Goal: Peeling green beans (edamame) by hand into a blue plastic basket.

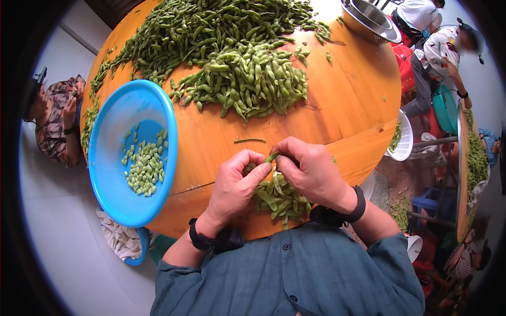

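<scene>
- Nearest my camera is the wearer's blue-green shirt [284, 268], a soft woven cloth with dark round buttons, close against the tabletop's near edge.
- Just in from that edge, I see the left hand [234, 179] with fingers curled, thumb and forefinger pinching one end of a green edamame pod [271, 157]; something pale green shows in its palm, too covered to identify.
- The right hand [313, 171] grips the pod's other end between thumb and fingertips, so the pod hangs above the tabletop, between both hands.
- I judge this pod very light, its skin pliable but a little stringy, perhaps slick if damp. I'd take it by the two tips and press along the seam; squeezing the middle could bruise the beans.
- Below the hands, a small heap of pods [282, 197] lies by the near edge, flattened and curved, some paler.
- Toward the far edge spreads a big mound of pods [211, 31], plump, bumpy and matte.
- At the left edge stands a blue plastic colander [100, 158], its mesh fine, its rim smooth; smooth oval shelled beans [145, 171] lie inside.
- The round wooden tabletop [348, 100] is glossy orange, with visible grain and board joints.
</scene>
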Available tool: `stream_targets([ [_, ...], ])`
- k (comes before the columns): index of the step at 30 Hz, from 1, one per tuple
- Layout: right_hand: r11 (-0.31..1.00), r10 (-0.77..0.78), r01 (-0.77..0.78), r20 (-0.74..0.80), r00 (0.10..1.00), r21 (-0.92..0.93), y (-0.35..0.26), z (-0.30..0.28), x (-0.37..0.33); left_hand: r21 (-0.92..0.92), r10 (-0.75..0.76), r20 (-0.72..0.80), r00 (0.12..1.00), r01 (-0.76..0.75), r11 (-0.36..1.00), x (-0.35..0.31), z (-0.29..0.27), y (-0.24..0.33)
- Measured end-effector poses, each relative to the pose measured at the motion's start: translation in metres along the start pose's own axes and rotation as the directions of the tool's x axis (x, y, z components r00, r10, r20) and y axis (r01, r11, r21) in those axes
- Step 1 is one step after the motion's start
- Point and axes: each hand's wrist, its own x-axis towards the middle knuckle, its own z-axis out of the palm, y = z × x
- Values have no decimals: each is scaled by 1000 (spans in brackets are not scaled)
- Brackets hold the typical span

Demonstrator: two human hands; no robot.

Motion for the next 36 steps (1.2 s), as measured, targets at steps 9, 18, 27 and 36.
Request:
stream_targets([
  [9,977,-196,186,-101,975,-106,13,19,-4,522,498,-31,866,-411,747,-2,9,-3],
  [18,961,-246,252,-63,967,118,9,4,0,-152,-18,-2,1000,17,988,-1,1,-5],
  [27,881,115,-187,186,976,435,7,-8,-1,-439,-273,261,926,366,820,-3,-8,8],
  [36,979,-51,47,15,999,199,8,0,-1,-165,-119,112,987,136,977,-1,1,0],
])
